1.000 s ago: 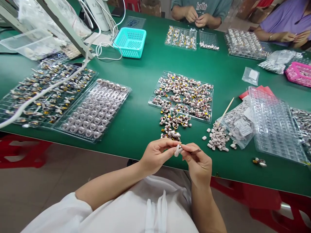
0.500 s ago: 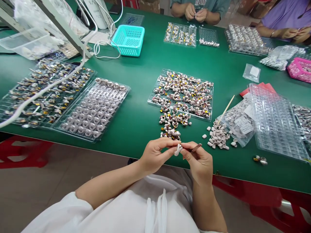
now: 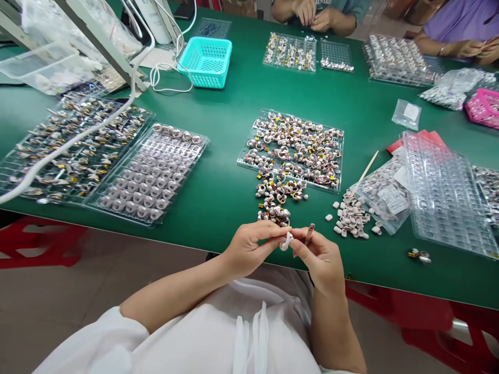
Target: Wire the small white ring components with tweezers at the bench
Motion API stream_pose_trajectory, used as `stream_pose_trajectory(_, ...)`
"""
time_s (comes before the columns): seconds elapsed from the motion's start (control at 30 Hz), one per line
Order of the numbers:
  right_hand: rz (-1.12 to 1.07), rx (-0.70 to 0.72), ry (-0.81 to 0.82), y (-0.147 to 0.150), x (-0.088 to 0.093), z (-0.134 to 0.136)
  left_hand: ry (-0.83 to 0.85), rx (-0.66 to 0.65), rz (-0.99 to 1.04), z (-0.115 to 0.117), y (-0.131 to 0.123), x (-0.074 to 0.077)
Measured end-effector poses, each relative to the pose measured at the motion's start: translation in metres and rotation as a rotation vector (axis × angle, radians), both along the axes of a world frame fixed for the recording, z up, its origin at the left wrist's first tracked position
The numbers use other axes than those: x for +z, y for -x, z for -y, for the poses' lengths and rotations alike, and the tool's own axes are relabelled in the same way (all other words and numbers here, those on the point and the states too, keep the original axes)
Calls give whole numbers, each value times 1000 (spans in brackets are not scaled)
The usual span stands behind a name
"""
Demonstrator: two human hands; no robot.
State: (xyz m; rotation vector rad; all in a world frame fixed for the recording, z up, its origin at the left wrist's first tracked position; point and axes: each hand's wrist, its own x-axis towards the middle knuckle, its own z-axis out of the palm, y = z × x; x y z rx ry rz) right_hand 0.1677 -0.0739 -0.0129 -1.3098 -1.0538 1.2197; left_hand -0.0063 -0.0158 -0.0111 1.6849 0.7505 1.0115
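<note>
Two hands are holding a small white part at six o'clock, near the counter's front edge.
The left hand (image 3: 246,250)'s grip is pinching the small white part (image 3: 286,242) between thumb and fingers; the right hand (image 3: 324,261) is clasping a thin brown strip (image 3: 310,235), its fingertips meeting the part's three o'clock side. With only fingertips holding it, the part could be slipping and dropping off the counter (image 3: 222,171), or tumbling among the loose parts (image 3: 273,213) lying towards eleven o'clock; the strip could be scratching it if the right hand is twisting. Pale caps (image 3: 351,215) are lying at two o'clock. The part is looking glossy and curved, its finer detail too small to tell.
</note>
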Motion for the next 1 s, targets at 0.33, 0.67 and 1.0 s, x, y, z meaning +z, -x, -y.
stream_pose_trajectory(0.33, 41, -22, -31, -2, -7, 3, -71, -77, -91, 5, 2, 3)
stream_pose_trajectory(0.67, 192, 5, -68, 0, -5, 9, -95, 12, -54, 8, 0, 4)
stream_pose_trajectory(1.0, 258, 31, -192, 11, -6, 7, 40, 15, -17, 7, 7, 8)
